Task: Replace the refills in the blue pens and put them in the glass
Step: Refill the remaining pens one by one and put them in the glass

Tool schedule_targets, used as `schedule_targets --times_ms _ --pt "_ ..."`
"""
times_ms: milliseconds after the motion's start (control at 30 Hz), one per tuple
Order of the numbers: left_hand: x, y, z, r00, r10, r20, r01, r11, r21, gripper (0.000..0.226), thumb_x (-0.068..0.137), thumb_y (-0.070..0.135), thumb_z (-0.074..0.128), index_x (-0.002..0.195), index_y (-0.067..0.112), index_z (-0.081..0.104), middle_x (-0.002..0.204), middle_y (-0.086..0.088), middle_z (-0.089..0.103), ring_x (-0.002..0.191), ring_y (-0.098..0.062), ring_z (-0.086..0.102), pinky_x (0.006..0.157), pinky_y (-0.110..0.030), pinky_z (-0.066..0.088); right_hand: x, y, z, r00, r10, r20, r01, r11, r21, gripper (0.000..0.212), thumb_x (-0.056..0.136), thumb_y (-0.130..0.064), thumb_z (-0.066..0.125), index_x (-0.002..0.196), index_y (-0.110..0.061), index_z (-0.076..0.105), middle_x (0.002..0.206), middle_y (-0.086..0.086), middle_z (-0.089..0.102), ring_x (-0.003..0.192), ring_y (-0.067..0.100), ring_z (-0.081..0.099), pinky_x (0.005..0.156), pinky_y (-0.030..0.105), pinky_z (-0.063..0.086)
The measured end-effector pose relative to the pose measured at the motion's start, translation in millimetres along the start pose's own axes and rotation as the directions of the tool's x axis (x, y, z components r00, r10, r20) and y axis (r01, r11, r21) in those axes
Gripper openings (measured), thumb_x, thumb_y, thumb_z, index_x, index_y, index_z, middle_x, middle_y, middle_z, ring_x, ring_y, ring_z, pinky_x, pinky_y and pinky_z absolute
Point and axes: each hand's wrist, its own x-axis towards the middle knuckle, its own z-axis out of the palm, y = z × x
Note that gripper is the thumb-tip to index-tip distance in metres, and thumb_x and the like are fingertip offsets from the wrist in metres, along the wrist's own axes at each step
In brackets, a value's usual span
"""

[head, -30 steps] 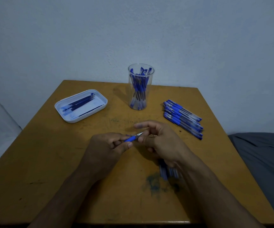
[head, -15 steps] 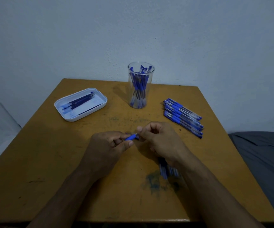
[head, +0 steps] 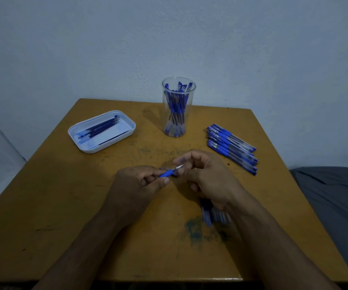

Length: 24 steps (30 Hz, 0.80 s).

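Note:
My left hand [head: 136,186] grips a blue pen [head: 166,173] by its blue rubber grip over the middle of the table. My right hand [head: 205,176] pinches the pen's clear front tip between thumb and fingers. The rest of the pen is hidden inside my left hand. A tall clear glass [head: 178,107] with several blue pens stands at the back centre. Several more blue pens [head: 231,148] lie in a row to the right of the glass. A white tray [head: 101,131] at the back left holds several dark refills.
The wooden table [head: 64,206] carries blue ink stains near its front middle. A blurred bunch of blue pens [head: 212,214] lies under my right wrist. A pale wall stands behind the table, and grey cloth [head: 332,197] lies off its right edge.
My right fingers moved a little along the pen's tip, first closing in over it, then drawing back so the clear tip shows again. My left hand stayed in place.

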Motion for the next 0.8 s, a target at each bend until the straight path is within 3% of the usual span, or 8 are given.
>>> schedule_targets --times_ms 67,200,333,467,600,700,800 --pt "0.1 0.1 -0.3 1.0 0.01 0.001 -0.01 1.0 0.006 0.019 0.086 0.027 0.078 0.104 0.031 0.078 0.071 0.012 0.068 0.06 -0.01 0.058 0.053 -0.02 0.044 -1.1 -2.1 -0.7 0.999 0.02 0.037 -0.021 1.0 0.016 0.022 0.093 -0.002 0.067 0.11 -0.015 0.07 0.084 0.011 0.065 0.048 0.003 0.048 0.04 0.015 0.035" --pt "0.4 0.1 -0.5 1.0 0.011 0.008 -0.011 1.0 0.003 0.018 0.086 0.029 0.078 0.104 0.031 0.078 0.071 0.01 0.068 0.062 -0.014 0.06 0.053 -0.025 0.047 -0.4 0.0 2.7 0.999 -0.006 -0.035 0.003 0.997 -0.073 0.007 0.095 -0.02 0.071 0.094 -0.013 0.072 0.078 0.013 0.06 0.047 0.005 0.045 0.039 0.016 0.034" --pt "1.7 0.9 -0.2 1.0 -0.013 -0.004 0.013 0.999 -0.042 0.015 0.086 0.03 0.078 0.097 0.04 0.075 0.069 0.005 0.069 0.061 -0.019 0.061 0.054 -0.034 0.048 1.6 1.0 2.4 0.992 -0.059 -0.116 0.053 0.997 -0.053 0.007 0.097 -0.018 0.069 0.093 -0.012 0.071 0.074 0.005 0.057 0.05 0.01 0.046 0.042 0.018 0.036" --pt "3.0 3.2 -3.4 0.999 -0.035 -0.026 0.034 0.997 -0.062 0.015 0.086 0.032 0.077 0.094 0.044 0.072 0.069 0.005 0.07 0.063 -0.024 0.064 0.059 -0.042 0.052 4.5 3.6 1.7 0.956 -0.187 -0.227 0.157 0.977 -0.146 0.006 0.096 -0.022 0.069 0.091 -0.021 0.072 0.081 0.005 0.063 0.057 0.012 0.05 0.053 0.028 0.042" --pt "3.6 0.5 -3.8 0.999 -0.044 0.018 0.046 0.993 -0.108 0.015 0.086 0.029 0.079 0.1 0.031 0.078 0.071 0.0 0.07 0.066 -0.031 0.065 0.061 -0.051 0.054 0.6 -2.3 -2.3 0.989 -0.07 -0.127 0.08 0.994 0.069 0.006 0.097 -0.011 0.066 0.099 -0.008 0.07 0.089 0.021 0.06 0.05 0.009 0.045 0.042 0.017 0.038" --pt "2.7 0.0 -3.9 0.998 -0.056 0.037 0.06 0.99 -0.125 0.016 0.085 0.027 0.079 0.101 0.029 0.078 0.071 -0.005 0.069 0.065 -0.032 0.062 0.058 -0.045 0.05 0.8 -3.8 -5.1 0.996 -0.045 -0.075 0.05 0.997 0.066 0.007 0.096 -0.005 0.065 0.101 -0.002 0.069 0.088 0.03 0.061 0.047 0.009 0.047 0.039 0.016 0.035" --pt "1.4 0.8 -3.8 0.998 -0.04 0.052 0.045 0.995 -0.094 0.018 0.086 0.028 0.078 0.104 0.028 0.078 0.071 -0.004 0.069 0.061 -0.028 0.059 0.053 -0.04 0.046 1.6 -1.3 -1.8 0.998 -0.054 -0.041 0.057 0.997 0.052 0.008 0.096 0.0 0.063 0.1 -0.001 0.069 0.072 0.018 0.057 0.043 0.011 0.046 0.035 0.019 0.032"
